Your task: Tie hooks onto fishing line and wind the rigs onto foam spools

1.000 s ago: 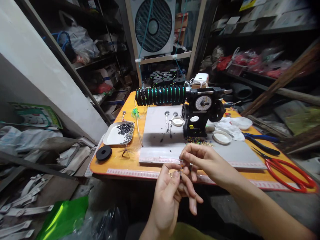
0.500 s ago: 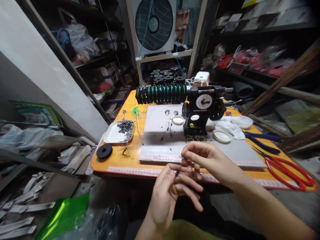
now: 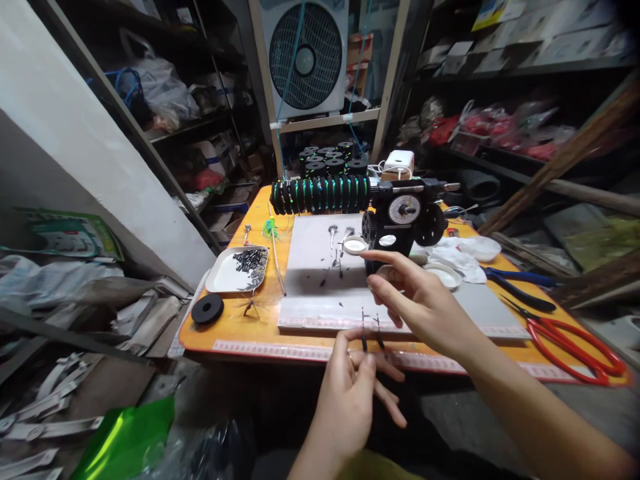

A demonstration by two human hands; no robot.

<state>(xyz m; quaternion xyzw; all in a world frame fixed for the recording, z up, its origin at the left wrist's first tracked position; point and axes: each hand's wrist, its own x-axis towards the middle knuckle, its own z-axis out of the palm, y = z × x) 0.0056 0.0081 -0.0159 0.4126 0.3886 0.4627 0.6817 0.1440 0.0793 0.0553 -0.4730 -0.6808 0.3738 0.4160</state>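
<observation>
My left hand (image 3: 350,387) is low, in front of the table's near edge. Its thumb and index finger pinch a thin wire-like piece with a black sleeve (image 3: 364,344), which points upward. A similar thin piece (image 3: 379,328) stands beside it, by the other fingers; whether they grip it I cannot tell. My right hand (image 3: 413,297) is above the grey board (image 3: 313,303), thumb and index finger apart, with nothing seen between them. Beyond its fingertips are a small round white dish (image 3: 355,245) and several small dark pieces (image 3: 341,265).
A black winding machine (image 3: 404,217) with a row of black spools (image 3: 320,194) stands behind the board. Left are a white tray (image 3: 220,275) of black bits and a black foam spool (image 3: 207,310). Red-handled scissors (image 3: 575,347) and blue-handled pliers (image 3: 523,283) lie right.
My right hand has moved away from my left, up and to the right, and its fingers have parted. My left hand has shifted slightly right, still with the thin piece.
</observation>
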